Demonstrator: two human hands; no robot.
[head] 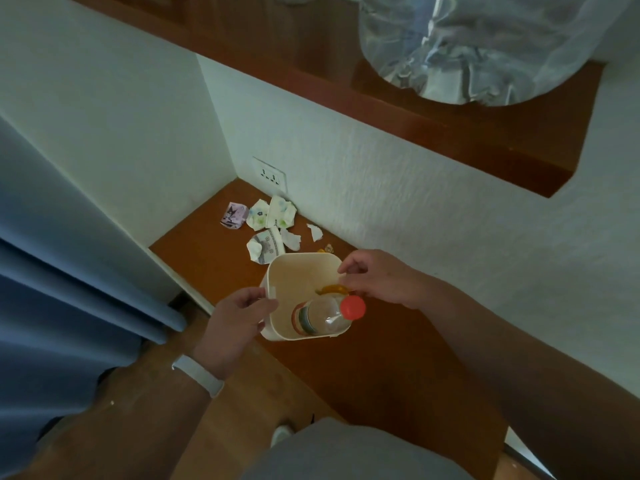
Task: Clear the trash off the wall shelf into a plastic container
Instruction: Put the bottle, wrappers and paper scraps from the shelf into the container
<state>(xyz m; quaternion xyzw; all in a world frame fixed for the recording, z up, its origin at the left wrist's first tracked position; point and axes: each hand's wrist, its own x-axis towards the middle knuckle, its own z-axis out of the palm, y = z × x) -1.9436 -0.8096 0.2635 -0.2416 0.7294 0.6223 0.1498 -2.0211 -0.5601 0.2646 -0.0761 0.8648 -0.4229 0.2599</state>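
A cream plastic container (294, 268) stands on the brown wall shelf (207, 258). Inside it lies a clear plastic bottle (322, 315) with a red cap (352, 307), plus a small yellow scrap (330, 289). My left hand (239, 318) grips the container's left wall. My right hand (377, 277) hovers at its right rim, thumb and fingers pinched near the yellow scrap; whether it holds it I cannot tell. Several crumpled papers (273, 213) and a purple wrapper (233, 215) lie on the shelf behind the container, with small white bits (314, 232) to the right.
A wall socket (270, 174) sits in the corner above the papers. An upper brown shelf (450, 126) carries a bag of crinkled foil (467, 46). Blue curtain (69, 289) hangs at the left. Wooden floor (221, 410) lies below the shelf edge.
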